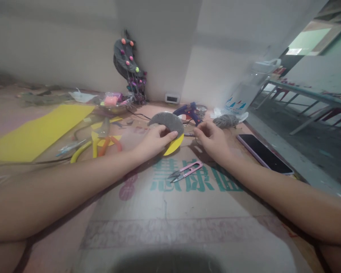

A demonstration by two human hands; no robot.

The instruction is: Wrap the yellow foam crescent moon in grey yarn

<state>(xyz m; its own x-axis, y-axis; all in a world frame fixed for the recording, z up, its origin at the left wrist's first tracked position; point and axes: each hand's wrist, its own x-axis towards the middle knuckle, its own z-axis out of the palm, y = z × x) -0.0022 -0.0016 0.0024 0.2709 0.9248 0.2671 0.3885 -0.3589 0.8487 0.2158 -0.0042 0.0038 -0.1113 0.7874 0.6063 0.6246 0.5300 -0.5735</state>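
My left hand (pixel 156 141) is closed on a grey crescent-shaped piece (pixel 168 120), thumb on top. A yellow rounded piece (pixel 174 145) shows below the grey one, beside the thumb. To the right, my right hand (pixel 210 138) is raised a little, its thumb and index finger pinched together; what they hold, if anything, is too small to make out. Just behind it lies a blue glue gun (pixel 189 110) with a small orange light. Pink thread snips (pixel 186 171) lie on the printed sheet (pixel 147 227) in front of both hands.
Pliers with yellow handles (pixel 82 151) and orange-handled pliers or scissors (pixel 110 143) lie left, near a yellow sheet (pixel 42 131). A grey yarn bundle (pixel 226 120) and phone (pixel 265 153) are right. A decorated grey crescent (pixel 125 60) stands against the wall. A white bag (pixel 237 98) stands behind.
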